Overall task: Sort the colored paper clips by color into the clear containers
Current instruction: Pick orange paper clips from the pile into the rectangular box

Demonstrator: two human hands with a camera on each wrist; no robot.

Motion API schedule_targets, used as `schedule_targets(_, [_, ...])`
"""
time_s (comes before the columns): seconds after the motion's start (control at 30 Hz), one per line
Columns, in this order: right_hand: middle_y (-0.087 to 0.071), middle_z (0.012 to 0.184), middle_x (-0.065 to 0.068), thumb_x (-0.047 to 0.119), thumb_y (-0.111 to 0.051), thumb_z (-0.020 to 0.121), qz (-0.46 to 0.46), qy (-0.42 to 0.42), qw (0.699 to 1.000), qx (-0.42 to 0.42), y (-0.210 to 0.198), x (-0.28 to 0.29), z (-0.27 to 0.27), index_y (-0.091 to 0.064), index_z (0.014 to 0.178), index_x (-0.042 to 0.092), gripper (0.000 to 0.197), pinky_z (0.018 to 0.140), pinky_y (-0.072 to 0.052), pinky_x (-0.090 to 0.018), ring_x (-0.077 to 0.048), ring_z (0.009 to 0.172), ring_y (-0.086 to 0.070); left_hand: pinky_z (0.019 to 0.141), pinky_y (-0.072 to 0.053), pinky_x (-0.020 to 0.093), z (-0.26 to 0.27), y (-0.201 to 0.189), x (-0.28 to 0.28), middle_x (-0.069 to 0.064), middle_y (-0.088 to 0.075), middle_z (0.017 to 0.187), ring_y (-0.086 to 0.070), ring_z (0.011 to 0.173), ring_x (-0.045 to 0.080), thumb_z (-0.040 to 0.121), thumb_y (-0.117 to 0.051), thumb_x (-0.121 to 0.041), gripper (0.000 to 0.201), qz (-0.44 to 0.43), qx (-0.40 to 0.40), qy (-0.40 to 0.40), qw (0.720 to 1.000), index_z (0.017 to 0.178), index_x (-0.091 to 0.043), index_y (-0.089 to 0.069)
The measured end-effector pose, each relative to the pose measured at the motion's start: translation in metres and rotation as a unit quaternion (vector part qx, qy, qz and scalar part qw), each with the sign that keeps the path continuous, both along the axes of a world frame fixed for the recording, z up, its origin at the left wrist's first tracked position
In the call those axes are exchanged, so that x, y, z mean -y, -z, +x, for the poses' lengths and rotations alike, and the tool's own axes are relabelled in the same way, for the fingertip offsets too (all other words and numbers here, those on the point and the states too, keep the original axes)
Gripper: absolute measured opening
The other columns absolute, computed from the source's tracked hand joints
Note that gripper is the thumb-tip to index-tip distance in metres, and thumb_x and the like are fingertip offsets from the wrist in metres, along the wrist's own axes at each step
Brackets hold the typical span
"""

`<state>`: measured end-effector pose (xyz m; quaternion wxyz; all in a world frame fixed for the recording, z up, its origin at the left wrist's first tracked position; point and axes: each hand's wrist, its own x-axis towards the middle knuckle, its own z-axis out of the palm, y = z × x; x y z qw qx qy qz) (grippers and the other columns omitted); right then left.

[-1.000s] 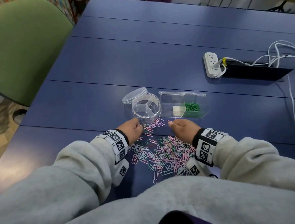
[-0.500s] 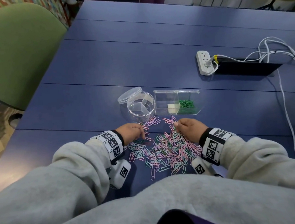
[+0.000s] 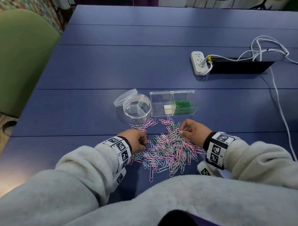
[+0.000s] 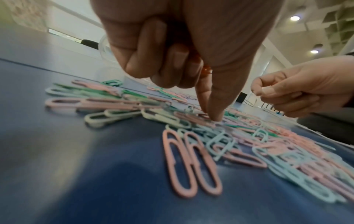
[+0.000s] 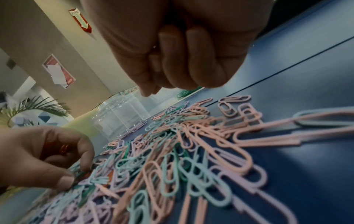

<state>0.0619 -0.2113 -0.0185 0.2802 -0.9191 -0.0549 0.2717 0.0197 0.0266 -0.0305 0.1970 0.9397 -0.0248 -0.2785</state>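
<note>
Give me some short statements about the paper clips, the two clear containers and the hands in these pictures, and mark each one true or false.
1. The green clips lie in the right compartment of the rectangular box. True.
2. The round container is full of pink clips. False: its divided compartments look empty.
3. The round lid is closed on its container. False: it leans open at the container's far left side.
4. The loose clip pile lies between the left hand and the right hand. True.
5. The power strip lies among the clips. False: it lies far off, at the table's right.
</note>
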Motion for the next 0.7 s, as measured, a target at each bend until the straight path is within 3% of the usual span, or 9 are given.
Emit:
schedule_targets(0.17, [-0.046,0.072,0.01,0.029,-0.059,0.091,-0.059,-0.04,0.997,-0.009,0.003,0.001,0.0,-0.053,0.098,0.03,0.009,0.054,-0.043,-0.023,-0.011,0.057,-0.045,0.072,-0.045,0.023,0.001,0.0,0.005,-0.013,-0.059,0.087,-0.056,0.083,0.01,0.081,-0.067,-0.033,0.011,0.026,-0.003,0.02,0.999,0.091,-0.029,-0.064])
schedule_targets(0.27, [-0.042,0.075,0.016,0.035,-0.058,0.091,-0.108,-0.085,0.991,0.003,0.001,-0.007,0.004,-0.052,0.108,0.031,0.018,0.057,-0.043,-0.021,-0.006,0.065,-0.05,0.077,-0.048,0.026,0.004,0.001,0.005,-0.009,-0.064,0.094,-0.059,0.088,0.013,0.082,-0.067,-0.034,0.012,0.033,-0.021,0.028,0.999,0.091,-0.028,-0.064])
schedule_targets(0.33, [-0.045,0.077,0.016,0.037,-0.056,0.091,-0.129,-0.109,0.986,0.0,0.002,-0.013,0.005,-0.05,0.111,0.033,0.021,0.061,-0.048,-0.025,-0.011,0.072,-0.057,0.076,-0.048,0.026,0.005,0.002,0.005,-0.008,-0.065,0.095,-0.06,0.089,0.013,0.083,-0.067,-0.034,0.013,0.037,-0.026,0.036,0.998,0.092,-0.026,-0.064])
schedule_targets(0.4, [-0.047,0.075,0.013,0.037,-0.055,0.092,-0.147,-0.129,0.981,-0.002,0.002,-0.018,0.006,-0.048,0.112,0.033,0.021,0.055,-0.045,-0.024,-0.011,0.067,-0.056,0.074,-0.046,0.025,0.005,0.003,0.004,-0.008,-0.063,0.091,-0.059,0.086,0.013,0.084,-0.066,-0.035,0.013,0.04,-0.027,0.044,0.998,0.092,-0.025,-0.063])
schedule_targets(0.53, [-0.048,0.075,0.01,0.036,-0.054,0.092,-0.158,-0.147,0.976,0.007,0.0,-0.021,0.006,-0.047,0.101,0.029,0.013,0.051,-0.035,-0.022,-0.01,0.066,-0.05,0.069,-0.042,0.025,0.003,0.008,0.002,-0.007,-0.06,0.086,-0.056,0.081,0.013,0.088,-0.06,-0.036,0.012,0.037,-0.032,0.048,0.998,0.087,-0.025,-0.058])
schedule_targets(0.7, [-0.053,0.08,0.01,0.043,-0.054,0.091,-0.162,-0.164,0.973,-0.004,0.003,-0.009,-0.001,-0.053,0.088,0.026,0.017,0.06,-0.04,-0.024,-0.01,0.074,-0.053,0.069,-0.038,0.024,0.0,0.009,-0.004,-0.005,-0.052,0.078,-0.051,0.076,0.017,0.094,-0.051,-0.033,0.016,-0.015,-0.005,-0.023,1.0,0.086,-0.019,-0.05])
